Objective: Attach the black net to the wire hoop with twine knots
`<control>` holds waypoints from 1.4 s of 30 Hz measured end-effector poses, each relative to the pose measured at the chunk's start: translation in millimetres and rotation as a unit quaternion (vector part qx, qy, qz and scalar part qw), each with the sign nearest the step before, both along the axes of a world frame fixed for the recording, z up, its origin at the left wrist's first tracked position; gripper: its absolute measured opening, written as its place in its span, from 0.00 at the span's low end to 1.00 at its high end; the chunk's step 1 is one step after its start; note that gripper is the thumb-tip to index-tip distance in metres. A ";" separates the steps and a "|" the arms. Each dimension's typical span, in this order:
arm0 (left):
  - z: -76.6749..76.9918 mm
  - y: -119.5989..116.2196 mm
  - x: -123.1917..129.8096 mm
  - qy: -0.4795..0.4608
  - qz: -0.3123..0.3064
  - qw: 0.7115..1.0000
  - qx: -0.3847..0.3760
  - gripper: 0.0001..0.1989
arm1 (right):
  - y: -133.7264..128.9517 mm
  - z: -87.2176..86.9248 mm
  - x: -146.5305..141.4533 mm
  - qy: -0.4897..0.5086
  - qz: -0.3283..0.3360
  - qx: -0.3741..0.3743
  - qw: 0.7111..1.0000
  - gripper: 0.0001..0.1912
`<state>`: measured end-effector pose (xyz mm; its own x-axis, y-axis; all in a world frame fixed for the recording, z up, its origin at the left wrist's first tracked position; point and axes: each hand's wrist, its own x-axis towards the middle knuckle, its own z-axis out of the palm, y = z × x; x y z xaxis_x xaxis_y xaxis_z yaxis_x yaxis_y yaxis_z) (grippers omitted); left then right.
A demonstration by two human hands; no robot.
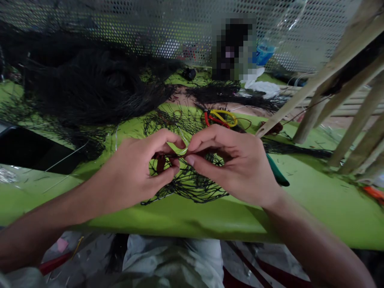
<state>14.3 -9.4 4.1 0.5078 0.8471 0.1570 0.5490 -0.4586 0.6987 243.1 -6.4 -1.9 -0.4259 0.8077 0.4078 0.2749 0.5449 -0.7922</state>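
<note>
Black net [195,191] lies on the green table [315,208], right hand [237,164] pinching a bit of it, left hand [138,162] curled close, pinch unclear; looks light, limp, snag-prone, best held where bunched.

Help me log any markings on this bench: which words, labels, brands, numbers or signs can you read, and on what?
No readable text anywhere.
Blue container behind the perforated panel: too blurred to read any print.
Black netting and dark flat slab: no lettering visible.
</note>
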 end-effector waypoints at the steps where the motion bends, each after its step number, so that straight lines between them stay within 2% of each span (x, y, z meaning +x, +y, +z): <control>1: 0.2 0.3 -0.1 0.003 0.001 1.000 -0.003 0.15 | -0.8 -0.2 0.0 -0.003 -0.007 0.009 1.000 0.08; 5: 2.8 2.2 -1.0 0.013 -0.011 1.000 -0.019 0.13 | -2.9 -1.1 -1.2 -0.035 -0.032 0.062 0.997 0.08; 8: 6.0 4.0 -2.9 0.005 -0.015 0.998 -0.055 0.19 | -1.6 -2.5 -2.5 -0.041 -0.024 0.084 0.995 0.09; 12: 8.0 5.6 -4.6 -0.007 -0.014 0.998 -0.064 0.23 | 1.2 -2.3 -2.5 -0.047 -0.010 0.047 0.998 0.07; 17: 6.9 5.5 -7.0 -0.004 -0.016 0.999 -0.030 0.21 | 2.1 1.2 2.7 -0.051 -0.016 0.021 0.998 0.06; 22: 9.6 10.0 -13.6 -0.016 -0.024 0.997 -0.072 0.19 | 2.5 7.1 13.1 -0.030 0.013 0.007 0.999 0.13; 29: 7.8 16.9 -16.5 -0.060 -0.003 0.991 -0.118 0.16 | 3.9 14.6 22.8 -0.096 0.050 0.087 0.990 0.27; 31: 8.2 17.8 -18.0 -0.085 -0.014 0.983 -0.161 0.16 | 2.8 15.8 22.9 -0.111 0.052 0.110 0.986 0.28; 36: 14.6 21.0 -19.2 -0.127 -0.074 0.937 -0.316 0.16 | -3.3 18.1 21.2 -0.129 0.037 0.221 0.966 0.27; 42: 15.0 22.2 -11.6 -0.121 -0.134 0.909 -0.376 0.21 | -3.6 14.0 23.6 -0.140 0.109 0.233 0.956 0.29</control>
<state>2.7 12.8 19.1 0.7395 0.6115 -0.2815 0.2774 0.1041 0.9551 266.7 -10.0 12.1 -0.7079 0.4465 0.5473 0.2808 0.8889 -0.3620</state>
